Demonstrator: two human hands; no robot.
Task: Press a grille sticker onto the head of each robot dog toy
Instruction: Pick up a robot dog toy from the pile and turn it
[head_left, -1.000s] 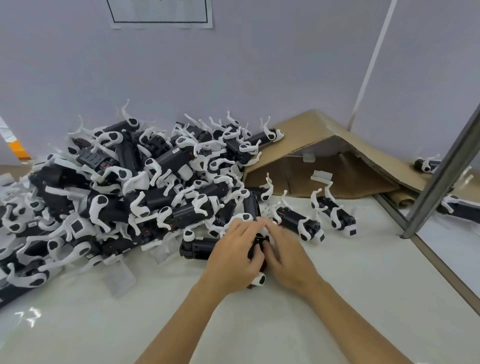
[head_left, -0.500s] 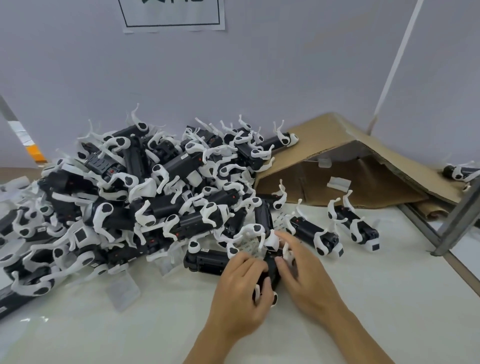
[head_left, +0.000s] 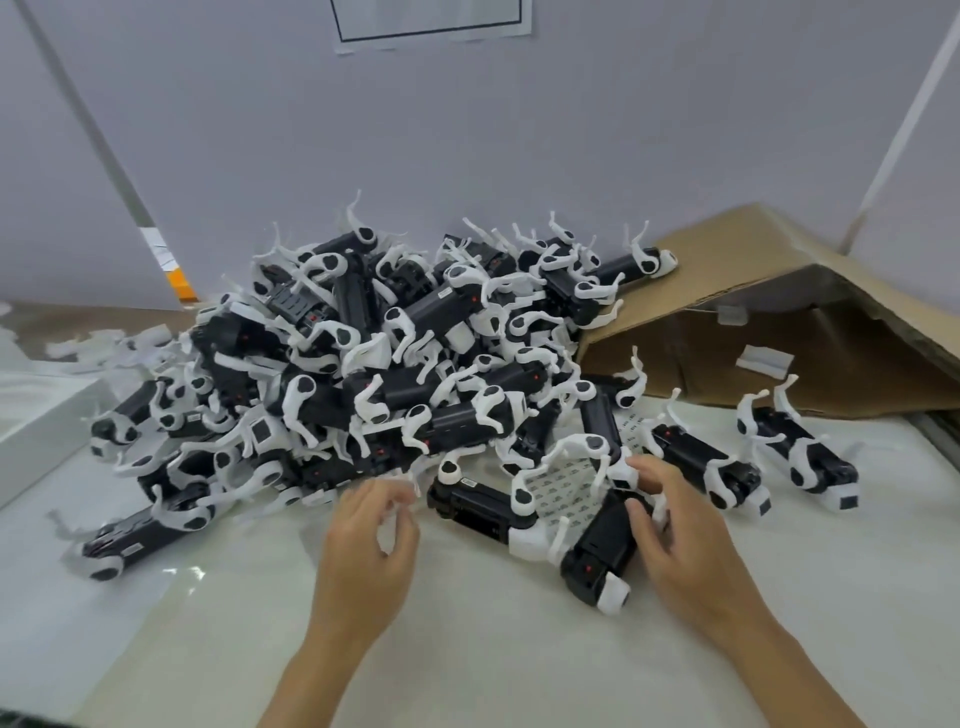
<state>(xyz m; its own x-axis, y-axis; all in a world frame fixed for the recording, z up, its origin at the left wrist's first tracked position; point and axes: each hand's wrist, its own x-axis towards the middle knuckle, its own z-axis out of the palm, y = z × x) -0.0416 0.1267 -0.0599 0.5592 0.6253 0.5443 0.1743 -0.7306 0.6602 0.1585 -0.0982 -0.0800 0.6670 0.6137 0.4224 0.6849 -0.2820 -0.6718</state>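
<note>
Loosely curled and holding nothing that can be made out, the left hand (head_left: 366, 551) hovers over the pale tabletop (head_left: 467, 649) just in front of the heap of black-and-white plastic robot dog toys (head_left: 374, 374). To its right, beside the white sheet of small printed grille stickers (head_left: 566, 486), the right hand (head_left: 675, 535) grips one black-bodied toy dog (head_left: 605, 545) lying on the table. Judged from this, a dog is being steadied or set aside between stickers; the next move calls for peeling a sticker and pressing it squarely on a head.
</note>
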